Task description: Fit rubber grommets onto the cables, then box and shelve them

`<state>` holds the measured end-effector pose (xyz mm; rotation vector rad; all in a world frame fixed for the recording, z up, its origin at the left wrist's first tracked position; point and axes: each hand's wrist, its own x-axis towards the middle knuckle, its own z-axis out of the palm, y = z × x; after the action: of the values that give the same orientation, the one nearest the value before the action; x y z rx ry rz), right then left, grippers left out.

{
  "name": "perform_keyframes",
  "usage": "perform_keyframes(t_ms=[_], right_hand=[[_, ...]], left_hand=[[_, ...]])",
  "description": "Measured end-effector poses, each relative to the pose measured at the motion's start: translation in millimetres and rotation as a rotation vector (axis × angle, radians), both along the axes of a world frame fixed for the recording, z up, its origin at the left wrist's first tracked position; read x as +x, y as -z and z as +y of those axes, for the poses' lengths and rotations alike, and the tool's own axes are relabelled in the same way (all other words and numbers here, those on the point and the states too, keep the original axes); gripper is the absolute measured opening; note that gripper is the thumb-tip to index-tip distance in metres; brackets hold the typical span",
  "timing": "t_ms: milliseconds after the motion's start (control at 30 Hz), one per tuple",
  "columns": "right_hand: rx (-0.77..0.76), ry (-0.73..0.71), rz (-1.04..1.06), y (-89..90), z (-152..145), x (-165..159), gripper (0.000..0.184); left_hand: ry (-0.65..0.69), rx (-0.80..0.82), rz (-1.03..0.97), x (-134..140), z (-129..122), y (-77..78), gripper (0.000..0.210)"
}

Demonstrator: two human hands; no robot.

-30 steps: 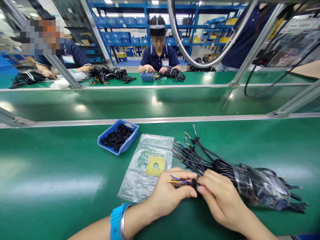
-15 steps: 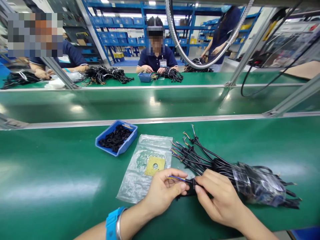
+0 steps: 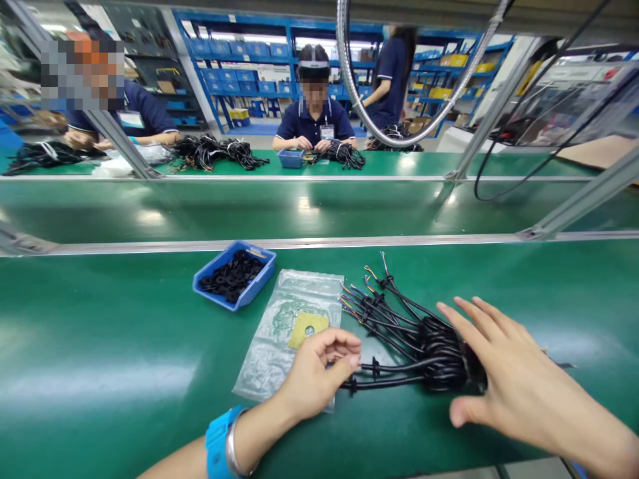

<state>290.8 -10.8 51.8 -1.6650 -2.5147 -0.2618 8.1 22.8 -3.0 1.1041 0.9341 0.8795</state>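
My left hand (image 3: 317, 372) has its fingers curled and thumb pressed in around the end of a black cable (image 3: 399, 368); the wire tips are mostly hidden by the fingers. A black rubber grommet (image 3: 376, 367) sits on that cable just right of the fingertips. Spread wide, my right hand (image 3: 514, 366) hovers at the taped part of the cable bundle (image 3: 442, 376) and holds nothing. Other cables fan out to the left with grommets and coloured wire ends (image 3: 352, 303). Beneath my left hand lies a clear plastic bag (image 3: 272, 352) with a yellow square piece (image 3: 302, 326) that has a hole.
A blue bin (image 3: 257, 283) of black grommets stands behind the bag on the green bench (image 3: 100, 352). A metal rail (image 3: 309, 245) crosses behind it. Overhead hangs a flexible metal conduit (image 3: 349, 73). Across the bench, co-workers sit with cable bundles (image 3: 210, 152).
My right hand has let go of the cable at the grommet, moved right and spread over the bundle. My left hand stays near the same spot. A standing person behind has moved left.
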Motion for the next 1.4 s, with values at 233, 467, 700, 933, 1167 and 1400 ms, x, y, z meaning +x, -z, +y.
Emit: perform_keyframes(t_ms=[233, 467, 700, 933, 1167, 1400], right_hand=[[-0.150, 0.069, -0.025, 10.8, -8.5, 45.0, 0.096], [0.160, 0.169, 0.204, -1.0, -67.5, 47.3, 0.082], [0.501, 0.248, 0.416, 16.1, -91.2, -50.0, 0.074], [0.496, 0.235, 0.369, 40.5, -104.9, -106.1, 0.068], [0.554, 0.251, 0.362, 41.1, -113.5, -105.9, 0.071], [0.475, 0.147, 0.304, 42.7, -117.6, -81.8, 0.078]], left_hand=[[-0.022, -0.095, -0.073, -0.6, 6.8, 1.2, 0.026], [-0.032, -0.114, -0.216, -5.6, 5.1, 3.6, 0.052], [0.563, 0.056, -0.520, 30.4, -31.1, -16.5, 0.124], [0.216, -0.186, -0.889, 35.1, -33.1, -31.5, 0.078], [0.225, -0.047, -0.908, 34.0, -45.9, -37.5, 0.079], [0.224, -0.034, -0.922, 32.7, -51.6, -37.4, 0.082]])
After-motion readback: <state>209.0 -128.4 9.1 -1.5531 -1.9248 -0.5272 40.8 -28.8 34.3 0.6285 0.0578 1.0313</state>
